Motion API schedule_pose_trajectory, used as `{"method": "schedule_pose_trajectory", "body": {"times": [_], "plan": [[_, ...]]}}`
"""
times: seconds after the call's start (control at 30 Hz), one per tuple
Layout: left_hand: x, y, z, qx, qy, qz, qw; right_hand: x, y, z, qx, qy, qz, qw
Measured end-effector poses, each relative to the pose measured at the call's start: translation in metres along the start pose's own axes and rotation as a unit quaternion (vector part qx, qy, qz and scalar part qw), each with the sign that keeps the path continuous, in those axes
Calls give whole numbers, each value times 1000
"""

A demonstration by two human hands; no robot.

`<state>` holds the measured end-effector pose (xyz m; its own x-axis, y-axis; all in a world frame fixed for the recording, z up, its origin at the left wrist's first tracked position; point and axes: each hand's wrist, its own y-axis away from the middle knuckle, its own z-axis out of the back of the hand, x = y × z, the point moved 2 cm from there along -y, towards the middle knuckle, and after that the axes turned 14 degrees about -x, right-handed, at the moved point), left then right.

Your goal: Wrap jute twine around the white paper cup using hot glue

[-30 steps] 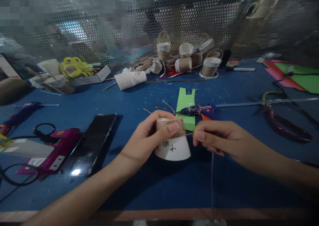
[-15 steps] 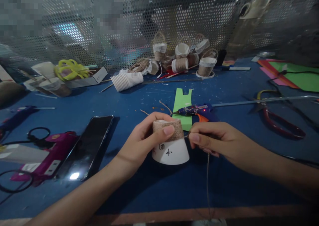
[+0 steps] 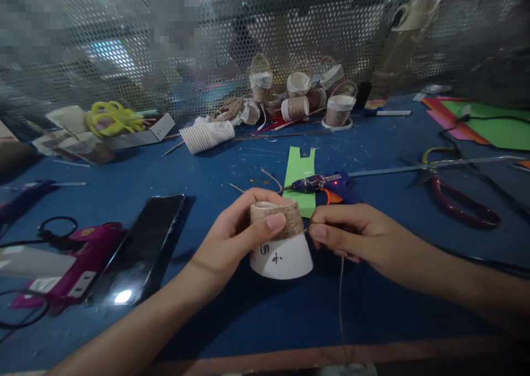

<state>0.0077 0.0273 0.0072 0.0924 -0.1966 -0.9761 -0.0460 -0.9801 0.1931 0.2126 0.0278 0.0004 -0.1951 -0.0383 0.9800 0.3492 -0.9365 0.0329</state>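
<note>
Your left hand (image 3: 234, 227) has its grip curled around the white paper cup (image 3: 292, 260) banded with brown twine (image 3: 293, 221), thumb across the front. Your right hand (image 3: 351, 228) has its grip pinched on a thin brown strand (image 3: 341, 304), the tail hanging down. The cup lies just left of that pinch, long axis nearly upright, wide end down; the strand crosses the short gap between them. Beyond, a blue glue gun (image 3: 317, 183) rests on the blue counter (image 3: 232, 321).
</note>
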Motion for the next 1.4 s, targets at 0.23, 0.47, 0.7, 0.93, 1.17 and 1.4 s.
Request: {"method": "schedule_pose_trajectory", "body": {"times": [0.23,0.47,0.7,0.93,1.17,1.4], "plan": [[0,2,0,7,-1,0,1000,1,-2,-2,9,-18,0,1000],[2,-1,2,33,15,-22,999,1,0,-1,13,-26,2,1000],[2,-1,4,38,17,-29,999,3,-1,-3,15,-17,6,1000],[1,4,0,1,19,-15,1000,5,1,-4,20,-27,2,999],[0,5,1,13,22,-5,1000,5,1,-3,24,-22,1,999],[-2,6,2,19,20,-5,1000,7,1,-3,25,-10,-5,1000]]}}
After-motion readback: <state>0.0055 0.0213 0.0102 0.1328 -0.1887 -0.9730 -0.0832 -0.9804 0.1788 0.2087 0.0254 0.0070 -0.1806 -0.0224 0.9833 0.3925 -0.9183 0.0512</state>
